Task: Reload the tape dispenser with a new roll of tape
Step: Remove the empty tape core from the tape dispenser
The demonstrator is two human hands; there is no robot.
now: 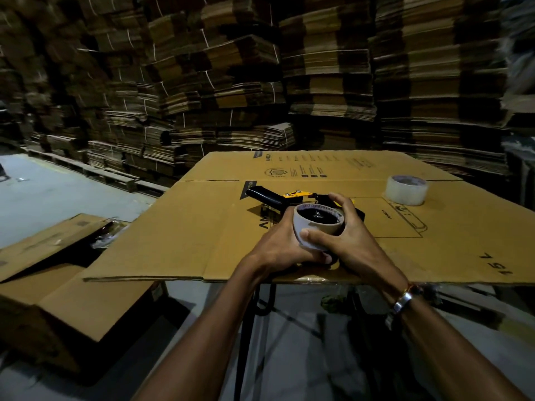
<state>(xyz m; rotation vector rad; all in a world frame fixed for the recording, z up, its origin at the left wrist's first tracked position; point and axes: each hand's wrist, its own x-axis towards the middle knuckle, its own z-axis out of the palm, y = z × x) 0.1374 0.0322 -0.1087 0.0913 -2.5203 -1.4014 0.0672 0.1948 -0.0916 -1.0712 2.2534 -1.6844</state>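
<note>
Hands, left hand [285, 244] and right hand [348, 238], grip cardboard core [314, 227], hiding most of tape dispenser [278, 196].

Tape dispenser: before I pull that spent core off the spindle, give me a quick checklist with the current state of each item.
1. Both hands on the core: ok. The left hand and right hand grip the empty cardboard core.
2. Core used up: ok, only bare cardboard shows.
3. Tape dispenser supported: ok, it lies on the flattened cardboard sheet, handle pointing away to the left.
4. New roll of tape ready: ok, it stands on the sheet to the right, apart from the hands.
5. Core free on the spindle: cannot tell, the hands hide it.
6. Cutter blade clear of fingers: cannot tell.
</note>
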